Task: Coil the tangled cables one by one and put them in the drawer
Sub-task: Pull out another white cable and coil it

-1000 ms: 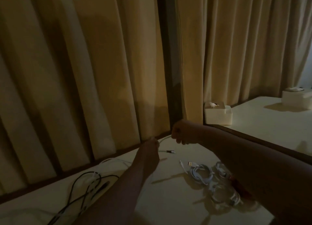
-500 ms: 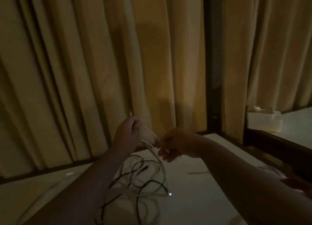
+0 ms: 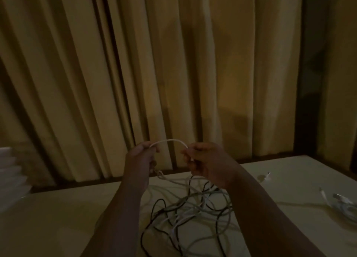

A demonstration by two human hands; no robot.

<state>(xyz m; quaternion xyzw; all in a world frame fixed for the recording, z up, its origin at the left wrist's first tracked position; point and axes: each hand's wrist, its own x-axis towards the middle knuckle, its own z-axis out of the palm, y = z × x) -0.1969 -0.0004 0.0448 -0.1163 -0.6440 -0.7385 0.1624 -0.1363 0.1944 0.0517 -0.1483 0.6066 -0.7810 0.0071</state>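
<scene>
A white cable [image 3: 170, 141] arches between my two hands above the pale table [image 3: 58, 208]. My left hand [image 3: 141, 156] pinches one side of the arch, and my right hand [image 3: 202, 160] pinches the other. From both hands the cable drops into a tangled pile of black and white cables [image 3: 189, 214] lying on the table between my forearms. No drawer is in view.
Coiled white cables [image 3: 343, 204] lie at the table's right edge, with a small plug [image 3: 267, 176] nearby. Tan curtains [image 3: 154, 73] hang right behind the table. A pale stacked object [image 3: 9, 171] stands at the far left. The room is dim.
The view has swung left, so the tangle is now central. Both hands rose and moved apart, stretching a short arch of white cable between them.
</scene>
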